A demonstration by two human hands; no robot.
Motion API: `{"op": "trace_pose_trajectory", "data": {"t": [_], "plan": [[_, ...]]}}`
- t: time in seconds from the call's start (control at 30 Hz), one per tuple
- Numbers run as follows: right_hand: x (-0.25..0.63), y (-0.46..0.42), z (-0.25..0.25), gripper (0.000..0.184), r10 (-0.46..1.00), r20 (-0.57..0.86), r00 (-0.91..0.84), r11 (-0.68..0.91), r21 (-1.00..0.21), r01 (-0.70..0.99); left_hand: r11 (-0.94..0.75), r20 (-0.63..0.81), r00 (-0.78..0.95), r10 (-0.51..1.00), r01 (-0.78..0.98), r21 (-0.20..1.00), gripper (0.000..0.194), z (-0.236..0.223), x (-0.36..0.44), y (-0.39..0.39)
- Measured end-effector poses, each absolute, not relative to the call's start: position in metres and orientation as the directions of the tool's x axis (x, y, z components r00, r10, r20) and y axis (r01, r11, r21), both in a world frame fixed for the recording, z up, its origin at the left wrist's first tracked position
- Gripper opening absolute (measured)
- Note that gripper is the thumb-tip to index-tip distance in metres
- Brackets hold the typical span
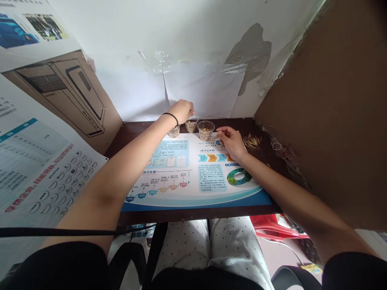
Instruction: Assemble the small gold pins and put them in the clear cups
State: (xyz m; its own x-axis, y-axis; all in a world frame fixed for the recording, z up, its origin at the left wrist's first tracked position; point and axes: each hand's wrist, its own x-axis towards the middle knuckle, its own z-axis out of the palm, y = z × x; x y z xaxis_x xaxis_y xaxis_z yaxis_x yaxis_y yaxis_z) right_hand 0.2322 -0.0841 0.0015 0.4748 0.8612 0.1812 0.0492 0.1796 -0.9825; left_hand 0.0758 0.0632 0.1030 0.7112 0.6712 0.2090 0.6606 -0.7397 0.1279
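Dark table (pixel 193 214), three cups (pixel 206 127) already holding bits (pixel 205 135), a loose pile (pixel 252 141) remaining beside my curled right hand (pixel 231 141), my curled left hand (pixel 182 111) over the middle cup (pixel 191 125): what either grips, I can't tell.

Location type: small improvised work booth, indoors. Whether the surrounding building is a home, office or workshop cannot be determined. Indicators: a dark tabletop (pixel 199 214) abuts a white wall (pixel 169 28) at 12 o'clock, patched with taped paper (pixel 205 88). A plain cardboard panel (pixel 338 100) encloses 3 o'clock; printed cardboard (pixel 72 92) encloses 10 o'clock. A poster (pixel 178 197) covers the tabletop towards 6 o'clock. Clear cups (pixel 206 131) of small pieces stand near the centre.
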Motion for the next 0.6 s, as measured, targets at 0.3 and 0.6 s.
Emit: {"op": "trace_pose_trajectory", "data": {"t": [0.3, 0.6], "plan": [[0.2, -0.106, 0.018, 0.019, 0.912, 0.322, 0.253, 0.321, -0.946, 0.05, -0.317, 0.027, 0.6, 0.8, 0.384, 0.867, 0.048, 0.028, 0.013, -0.036], [0.169, -0.111, 0.0, 0.033, 0.98, 0.192, 0.057, 0.176, -0.96, 0.218, 0.169, -0.169, 0.676, 0.717, 0.067, 0.983, 0.046, 0.022, 0.012, -0.037]]}}
